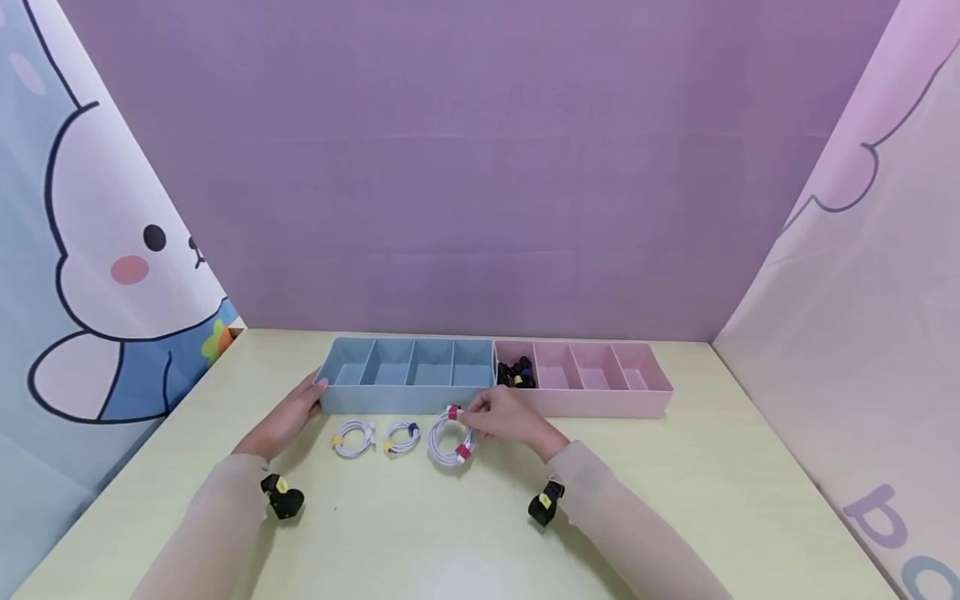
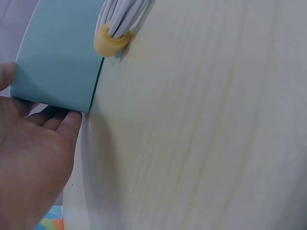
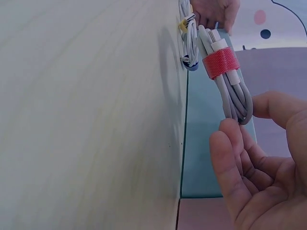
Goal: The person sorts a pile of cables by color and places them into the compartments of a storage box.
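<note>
My right hand (image 1: 504, 414) pinches the edge of a coiled white cable (image 3: 228, 79) between thumb and fingertips. Red straps bind the coil, which hangs just in front of the blue divided box (image 1: 405, 401), near where it meets the pink one. At the blue box's left end, my left hand (image 1: 291, 414) holds the corner, its thumb by the rim and its fingers against the end wall (image 2: 50, 99). Two smaller coiled white cables lie before the box: one with a yellow strap (image 1: 337, 441) on the left, another (image 1: 402, 437) with yellow and dark blue straps.
The pink divided box (image 1: 600, 405) adjoins the blue one on the right; small black items (image 1: 517, 373) fill its leftmost compartment. Behind both boxes rises a purple backdrop (image 1: 480, 183), with printed cloth (image 1: 97, 275) along the left side. Everything stands on a pale wooden table (image 1: 405, 542).
</note>
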`<state>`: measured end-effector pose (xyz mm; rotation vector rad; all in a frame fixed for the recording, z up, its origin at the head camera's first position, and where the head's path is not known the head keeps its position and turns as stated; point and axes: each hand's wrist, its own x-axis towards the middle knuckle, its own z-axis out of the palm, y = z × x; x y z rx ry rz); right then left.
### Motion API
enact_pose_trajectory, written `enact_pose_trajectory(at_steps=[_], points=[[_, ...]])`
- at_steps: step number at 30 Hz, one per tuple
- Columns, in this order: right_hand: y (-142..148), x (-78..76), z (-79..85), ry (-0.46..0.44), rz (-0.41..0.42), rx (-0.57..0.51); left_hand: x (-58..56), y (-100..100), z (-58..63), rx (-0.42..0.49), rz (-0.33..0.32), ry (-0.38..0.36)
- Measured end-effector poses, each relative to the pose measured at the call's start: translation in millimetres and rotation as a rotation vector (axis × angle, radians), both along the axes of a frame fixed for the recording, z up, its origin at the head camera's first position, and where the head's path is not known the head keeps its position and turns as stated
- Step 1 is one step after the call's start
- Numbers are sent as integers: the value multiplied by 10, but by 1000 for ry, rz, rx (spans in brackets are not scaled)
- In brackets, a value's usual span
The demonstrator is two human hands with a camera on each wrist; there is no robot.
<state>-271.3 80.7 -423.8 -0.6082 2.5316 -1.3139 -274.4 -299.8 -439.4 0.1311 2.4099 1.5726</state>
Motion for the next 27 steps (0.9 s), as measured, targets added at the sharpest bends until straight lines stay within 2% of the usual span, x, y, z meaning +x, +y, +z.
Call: enact_pose_trajectory(at_steps=[10, 27], points=[[55, -56, 46, 22, 12, -64, 9, 6, 16, 0, -1, 3], [92, -58, 122, 52, -19, -76, -6, 5, 3, 10, -3, 3]])
